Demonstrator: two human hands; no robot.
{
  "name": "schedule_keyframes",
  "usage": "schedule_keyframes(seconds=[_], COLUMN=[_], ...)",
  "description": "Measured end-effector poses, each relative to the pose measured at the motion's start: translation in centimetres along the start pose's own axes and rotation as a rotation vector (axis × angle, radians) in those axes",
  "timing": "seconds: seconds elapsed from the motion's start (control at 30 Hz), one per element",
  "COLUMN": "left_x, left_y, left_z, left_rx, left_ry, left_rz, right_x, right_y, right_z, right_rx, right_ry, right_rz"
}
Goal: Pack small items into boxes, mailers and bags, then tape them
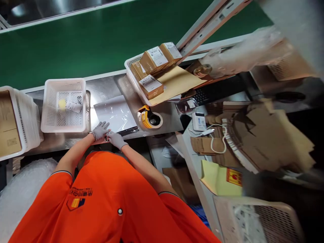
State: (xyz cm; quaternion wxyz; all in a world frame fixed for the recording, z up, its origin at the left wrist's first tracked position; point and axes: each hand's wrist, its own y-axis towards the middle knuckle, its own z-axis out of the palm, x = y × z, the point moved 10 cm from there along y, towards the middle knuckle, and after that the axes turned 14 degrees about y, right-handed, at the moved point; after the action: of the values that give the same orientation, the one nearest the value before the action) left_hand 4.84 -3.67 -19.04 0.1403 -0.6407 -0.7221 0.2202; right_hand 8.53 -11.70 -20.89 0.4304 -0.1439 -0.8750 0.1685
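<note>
A white plastic mailing bag (115, 111) with a dark strip along its near edge lies flat on the steel worktop (103, 86). My left hand (100, 130), in a grey glove, rests at the bag's near left corner with its fingers stretched out. Close beside it, my right hand (115, 139), also gloved, has its fingers closed on the bag's near edge. The fingertips of both hands almost meet there. To the right of the bag sits a yellow tape dispenser (146, 118) with a roll of tape.
Left of the bag, a white basket (83, 121) holds a small labelled packet; stacked baskets (27, 118) stand further left. A basket (135, 79) of labelled cartons (154, 60) is at back right. A green conveyor belt (76, 44) runs behind. Flattened cardboard (268, 138) lies right.
</note>
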Motion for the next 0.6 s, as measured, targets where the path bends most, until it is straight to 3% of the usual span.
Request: schedule_keyframes(seconds=[0.23,0.37,0.47,0.6], left_x=[0.2,0.3,0.3,0.6], left_y=[0.0,-0.1,-0.2,-0.2], left_z=[-0.2,0.0,0.2,0.3], left_rx=[-0.017,-0.011,-0.026,-0.045], left_ry=[-0.021,0.007,0.023,0.035], left_rz=[0.004,0.021,0.043,0.045], right_x=[1.4,0.0,-4.1,-13.5], right_y=[-0.3,-3.8,-9.2,-19.4], right_z=[0.2,0.0,-0.9,-5.2], right_rx=[0.035,0.068,0.058,-0.112], right_ry=[-0.084,-0.086,0.007,0.263], right_rz=[0.009,0.014,0.066,0.304])
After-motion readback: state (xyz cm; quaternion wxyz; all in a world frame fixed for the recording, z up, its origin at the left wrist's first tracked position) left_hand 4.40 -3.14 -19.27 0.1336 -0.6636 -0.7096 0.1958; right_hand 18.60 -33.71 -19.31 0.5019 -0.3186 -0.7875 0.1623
